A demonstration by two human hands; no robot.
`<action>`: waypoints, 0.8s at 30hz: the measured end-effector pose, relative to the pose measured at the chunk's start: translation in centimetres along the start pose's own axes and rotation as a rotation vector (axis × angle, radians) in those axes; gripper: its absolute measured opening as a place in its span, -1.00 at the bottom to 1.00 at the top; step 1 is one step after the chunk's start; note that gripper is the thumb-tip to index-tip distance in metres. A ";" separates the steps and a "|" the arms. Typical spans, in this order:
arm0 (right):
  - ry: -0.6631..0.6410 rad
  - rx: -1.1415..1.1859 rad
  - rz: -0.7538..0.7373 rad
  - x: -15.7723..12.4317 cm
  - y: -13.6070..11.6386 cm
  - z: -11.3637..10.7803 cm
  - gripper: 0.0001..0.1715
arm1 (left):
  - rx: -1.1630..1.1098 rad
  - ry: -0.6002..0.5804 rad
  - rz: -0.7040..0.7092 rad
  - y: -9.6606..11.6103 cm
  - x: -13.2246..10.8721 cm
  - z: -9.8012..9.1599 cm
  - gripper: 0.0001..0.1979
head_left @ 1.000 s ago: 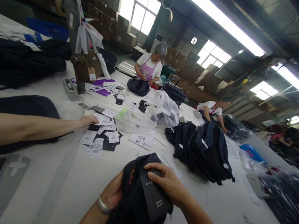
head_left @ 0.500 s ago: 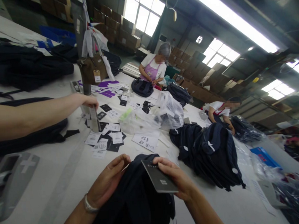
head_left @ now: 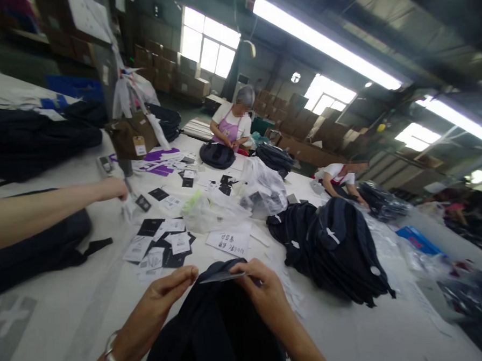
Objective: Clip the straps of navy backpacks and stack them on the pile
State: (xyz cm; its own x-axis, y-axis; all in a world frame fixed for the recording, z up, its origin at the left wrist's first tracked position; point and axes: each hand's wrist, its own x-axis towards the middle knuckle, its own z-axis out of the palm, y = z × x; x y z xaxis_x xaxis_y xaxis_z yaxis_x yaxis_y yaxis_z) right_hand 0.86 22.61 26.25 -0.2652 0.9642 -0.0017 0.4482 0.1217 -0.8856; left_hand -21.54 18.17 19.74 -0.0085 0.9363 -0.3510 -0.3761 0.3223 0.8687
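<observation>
My right hand grips a dark hang tag, seen nearly edge-on above the top of a dark backpack. Left of the tag is my left hand, a metal bracelet on its wrist. Its thumb and fingers are pressed together at the tips; whatever they pinch is too small to make out. The backpack stands on the white table in front of me, between my forearms. Beyond it lie loose black and white tags in a spread pile.
A co-worker's arm reaches in from the left. Stacked dark backpacks lie to the right. A clear plastic bag and a handwritten sheet lie ahead. A brown bag hangs at a post. Two people work across the table.
My right hand has turned the hang tag from face-up to nearly edge-on, over the backpack's top. My left hand's fingertips have closed. The co-worker's hand has drawn back left from the tags.
</observation>
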 end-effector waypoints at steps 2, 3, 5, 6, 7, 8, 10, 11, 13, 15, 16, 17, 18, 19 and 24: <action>0.070 -0.040 -0.062 0.0 -0.2 0.3 -0.84 | 0.049 0.041 -0.028 -0.2 0.5 -1.1 -0.61; 0.102 -0.011 -0.090 0.2 -0.2 0.7 -0.82 | 0.043 0.066 -0.041 -0.4 0.9 -1.5 -0.58; 0.115 0.136 -0.128 1.0 0.1 1.6 -0.78 | -0.010 0.081 -0.061 -0.6 2.0 -1.7 -0.49; 0.092 0.243 -0.130 1.4 0.4 2.1 -0.75 | -0.039 0.077 -0.062 -0.7 2.4 -1.4 -0.45; 0.065 0.354 -0.118 1.8 0.7 2.6 -0.70 | -0.057 0.072 -0.055 -0.7 2.7 -1.1 -0.42; 0.046 0.454 -0.095 2.1 1.0 3.1 -0.64 | -0.063 0.071 -0.036 -0.6 2.8 -0.6 -0.40; 0.045 0.561 -0.049 2.3 1.5 3.9 -0.56 | -0.036 0.091 0.033 0.0 2.6 0.4 -0.38; 0.058 0.557 -0.037 2.2 1.7 4.2 -0.56 | -0.008 0.105 0.081 0.4 2.5 0.8 -0.38; 0.067 0.469 -0.033 1.9 2.0 4.4 -0.57 | 0.093 0.113 0.181 1.8 2.3 1.3 -0.41; 0.059 0.325 -0.054 1.6 2.1 4.2 -0.59 | 0.273 0.110 0.281 3.3 2.1 1.4 -0.44; 0.052 0.252 -0.076 1.5 2.0 4.0 -0.60 | 0.379 0.108 0.337 4.1 2.0 1.5 -0.45; 0.038 0.186 -0.106 1.5 1.7 3.8 -0.63 | 0.484 0.098 0.395 4.8 1.9 1.6 -0.46; 0.009 0.124 -0.142 1.5 1.4 3.6 -0.65 | 0.577 0.077 0.453 5.4 1.9 1.7 -0.48; -0.034 0.067 -0.181 1.6 1.0 3.5 -0.67 | 0.656 0.040 0.505 5.8 1.9 1.9 -0.49; -0.284 -0.067 -0.312 3.0 -0.9 3.3 -0.70 | 1.053 -0.229 0.601 7.3 2.4 2.5 -0.62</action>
State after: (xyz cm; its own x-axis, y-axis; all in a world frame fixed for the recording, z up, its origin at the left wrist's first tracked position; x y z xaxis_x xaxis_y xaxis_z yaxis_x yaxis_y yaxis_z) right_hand -3.14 24.66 25.50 -0.6174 0.7765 0.1258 0.3612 0.4218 -0.8316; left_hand -21.94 23.14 26.09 0.2798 0.9432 0.1790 0.5619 -0.3120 0.7661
